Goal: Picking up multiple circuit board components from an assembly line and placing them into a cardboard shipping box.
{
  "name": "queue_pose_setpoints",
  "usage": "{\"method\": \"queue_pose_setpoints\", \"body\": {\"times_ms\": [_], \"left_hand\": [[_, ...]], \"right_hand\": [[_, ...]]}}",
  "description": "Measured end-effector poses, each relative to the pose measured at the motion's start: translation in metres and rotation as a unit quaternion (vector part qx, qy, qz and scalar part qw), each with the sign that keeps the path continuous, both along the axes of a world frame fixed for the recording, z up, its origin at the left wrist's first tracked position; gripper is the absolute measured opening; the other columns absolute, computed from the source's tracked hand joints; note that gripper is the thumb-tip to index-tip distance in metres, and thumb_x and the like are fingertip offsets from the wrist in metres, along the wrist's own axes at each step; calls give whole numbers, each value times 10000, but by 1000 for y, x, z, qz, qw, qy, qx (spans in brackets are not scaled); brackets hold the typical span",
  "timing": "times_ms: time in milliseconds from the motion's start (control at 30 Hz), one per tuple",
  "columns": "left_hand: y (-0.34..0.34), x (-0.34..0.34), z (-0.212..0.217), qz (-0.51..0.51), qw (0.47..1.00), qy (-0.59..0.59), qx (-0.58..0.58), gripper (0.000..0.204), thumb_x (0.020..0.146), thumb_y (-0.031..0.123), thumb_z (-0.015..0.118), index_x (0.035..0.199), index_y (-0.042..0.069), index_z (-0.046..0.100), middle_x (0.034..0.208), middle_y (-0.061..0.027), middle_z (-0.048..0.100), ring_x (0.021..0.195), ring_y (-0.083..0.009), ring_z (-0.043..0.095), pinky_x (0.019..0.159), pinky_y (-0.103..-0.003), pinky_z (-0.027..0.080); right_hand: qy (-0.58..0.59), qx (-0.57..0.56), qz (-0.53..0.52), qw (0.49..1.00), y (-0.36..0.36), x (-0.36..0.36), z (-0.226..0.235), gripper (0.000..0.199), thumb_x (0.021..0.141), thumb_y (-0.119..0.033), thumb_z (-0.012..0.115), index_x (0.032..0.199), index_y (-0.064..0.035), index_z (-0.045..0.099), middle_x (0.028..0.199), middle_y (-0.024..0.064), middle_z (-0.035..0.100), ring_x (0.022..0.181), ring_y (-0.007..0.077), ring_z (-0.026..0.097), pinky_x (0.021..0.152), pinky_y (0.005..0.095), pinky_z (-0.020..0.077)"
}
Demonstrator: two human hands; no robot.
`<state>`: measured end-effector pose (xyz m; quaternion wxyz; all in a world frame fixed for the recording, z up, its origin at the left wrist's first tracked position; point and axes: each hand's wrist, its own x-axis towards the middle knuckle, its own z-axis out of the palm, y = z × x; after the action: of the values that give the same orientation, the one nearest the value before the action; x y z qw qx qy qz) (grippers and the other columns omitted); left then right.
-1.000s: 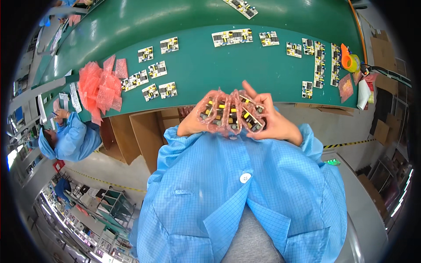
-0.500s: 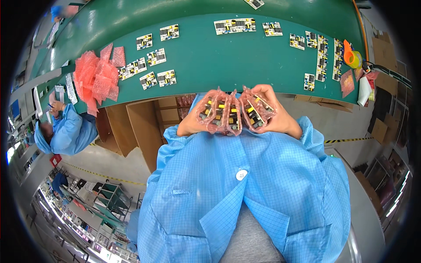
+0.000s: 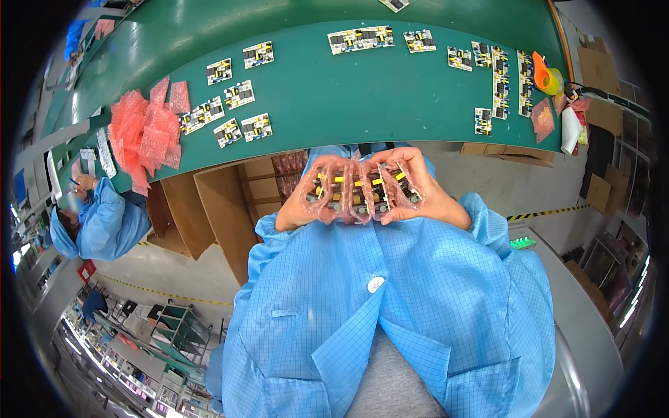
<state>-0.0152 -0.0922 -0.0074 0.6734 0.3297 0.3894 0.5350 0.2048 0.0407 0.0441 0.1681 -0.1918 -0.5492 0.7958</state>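
Head view: left hand point(image 3: 301, 209) and right hand point(image 3: 425, 198), fingers clenched, jointly grasp a stack of pink-bagged circuit boards point(image 3: 359, 191) near the green bench point(image 3: 362, 97).

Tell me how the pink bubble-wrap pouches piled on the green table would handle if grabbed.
The pink bubble-wrap pouches look floppy: they lie crumpled and fanned out on the green table. Probably very light, being thin film. A loose grab might let some slide, since they are stacked unevenly.
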Motion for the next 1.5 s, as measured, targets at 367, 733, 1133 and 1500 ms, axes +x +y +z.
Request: {"method": "queue_pose_setpoints", "body": {"times_ms": [367, 733, 1133, 1500], "left_hand": [[-52, 10, -5, 33, 994, 91, 55, 848, 639, 124, 886, 1326, 72, 392, 1329, -107, 439, 1243, -231, 460, 1028, -387, 400], [-277, -3, -62, 414, 877, -189, -156, 569, 874, 16, 645, 1343, 84, 330, 1326, -88, 487, 1127, -206, 567, 976, -350, 464], [-486, -9, -315, 259, 851, 3, -457, 522, 805, 189, 788, 1223, 10, 532, 1049, -67, 647, 908, -143, 605, 776, -318, 526], [-449, 21, -425, 233, 820, 263, -452, 606, 726, 99, 776, 1245, -18, 485, 1134, -231, 606, 1067, -368, 599, 902, -437, 476]], "right_hand": [[-109, 35, 30, 993, -49, 3, 4, 928, 660, -111, 872, 1350, -67, 252, 1298, 124, 446, 1263, 218, 439, 1052, 370, 363], [-306, -157, 111, 932, -214, -137, -60, 806, 716, -53, 828, 1299, -87, 272, 1219, 117, 497, 1104, 198, 538, 894, 357, 485], [-572, -255, -13, 779, -480, -128, -386, 440, 803, -171, 782, 1148, -54, 535, 999, 95, 629, 744, 169, 616, 486, 316, 480], [-531, -256, -205, 781, -501, -99, -480, 471, 855, -153, 705, 1250, -7, 495, 1170, 96, 618, 1056, 213, 586, 903, 325, 466]]}}
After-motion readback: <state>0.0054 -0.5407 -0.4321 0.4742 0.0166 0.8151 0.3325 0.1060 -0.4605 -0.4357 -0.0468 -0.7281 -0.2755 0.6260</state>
